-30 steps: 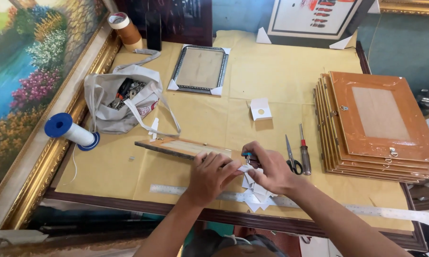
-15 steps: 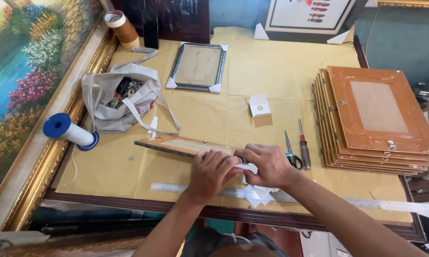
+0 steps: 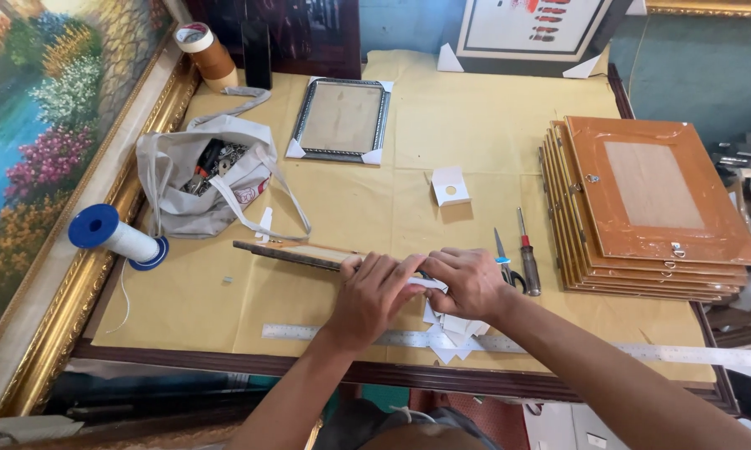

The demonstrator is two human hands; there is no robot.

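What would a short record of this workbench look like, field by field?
Left hand: pressing on the near end of a narrow picture frame
Right hand: at the same end, on a white paper corner piece
Below the hands: loose white corner pieces over a metal ruler
Right of hands: scissors, screwdriver, stack of frame backs
Left: cloth bag, spool of white cord
Far side: silver frame, tape roll
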